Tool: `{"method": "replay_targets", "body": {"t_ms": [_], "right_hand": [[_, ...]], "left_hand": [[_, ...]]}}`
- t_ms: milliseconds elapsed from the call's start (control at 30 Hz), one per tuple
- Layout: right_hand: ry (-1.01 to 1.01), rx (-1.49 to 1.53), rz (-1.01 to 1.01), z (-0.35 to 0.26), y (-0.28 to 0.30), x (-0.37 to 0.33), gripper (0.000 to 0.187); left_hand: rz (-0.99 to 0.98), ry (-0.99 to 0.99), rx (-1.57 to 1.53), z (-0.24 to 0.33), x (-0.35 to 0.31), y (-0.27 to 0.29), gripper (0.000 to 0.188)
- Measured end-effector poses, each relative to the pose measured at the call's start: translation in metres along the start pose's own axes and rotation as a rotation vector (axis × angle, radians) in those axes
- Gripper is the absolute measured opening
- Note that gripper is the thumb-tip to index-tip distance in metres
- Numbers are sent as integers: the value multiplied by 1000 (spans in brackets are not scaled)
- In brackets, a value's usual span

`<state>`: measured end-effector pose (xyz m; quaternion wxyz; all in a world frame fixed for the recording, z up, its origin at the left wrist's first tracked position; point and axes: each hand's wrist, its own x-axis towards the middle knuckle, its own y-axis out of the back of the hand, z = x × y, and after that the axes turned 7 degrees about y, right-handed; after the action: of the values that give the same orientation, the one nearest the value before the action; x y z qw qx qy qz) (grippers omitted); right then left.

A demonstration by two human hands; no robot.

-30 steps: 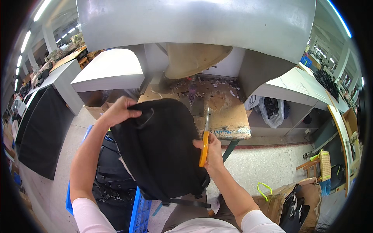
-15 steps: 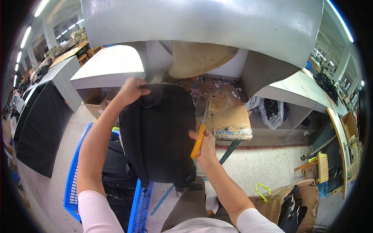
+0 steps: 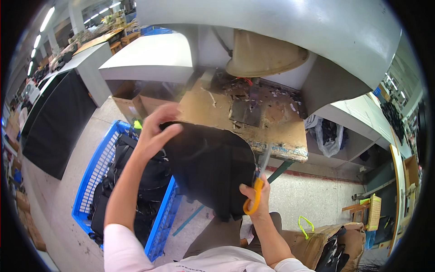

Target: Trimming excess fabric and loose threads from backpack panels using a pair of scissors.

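A black fabric backpack piece [image 3: 208,167] hangs tilted in front of me, over my lap. My left hand [image 3: 156,133], slightly blurred, has its upper left corner between thumb and fingers. My right hand [image 3: 260,201] is closed round the orange handles of a pair of scissors [image 3: 256,195] beside the piece's right edge. The scissors' blades point up and away, blurred. My right thumb lies against the fabric edge; whether it pinches the fabric, I cannot tell.
A worn board [image 3: 281,124] littered with scraps lies ahead, below a grey metal hood [image 3: 272,22]. At left stands a blue basket [image 3: 97,167] of black pieces. A cardboard box [image 3: 312,245] with black items sits at lower right, and white shelving [image 3: 353,113] beyond.
The black piece has come lower and nearer and has tilted, its top edge folding toward me. Both hands have moved down and to the right with it. My view has turned left.
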<state>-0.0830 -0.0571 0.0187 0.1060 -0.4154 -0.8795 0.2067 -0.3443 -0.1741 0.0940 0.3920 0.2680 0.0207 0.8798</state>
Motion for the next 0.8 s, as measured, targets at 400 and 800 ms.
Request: {"method": "replay_targets", "body": {"t_ms": [400,800], "right_hand": [[9,266,-39,-5,30,-64,59],[138,-1102,-230,-112,110,-76,54]], "left_hand": [[178,641,-697,-108,-147,-59,28],[-258,415,-387,3,-89,-14,23]]}}
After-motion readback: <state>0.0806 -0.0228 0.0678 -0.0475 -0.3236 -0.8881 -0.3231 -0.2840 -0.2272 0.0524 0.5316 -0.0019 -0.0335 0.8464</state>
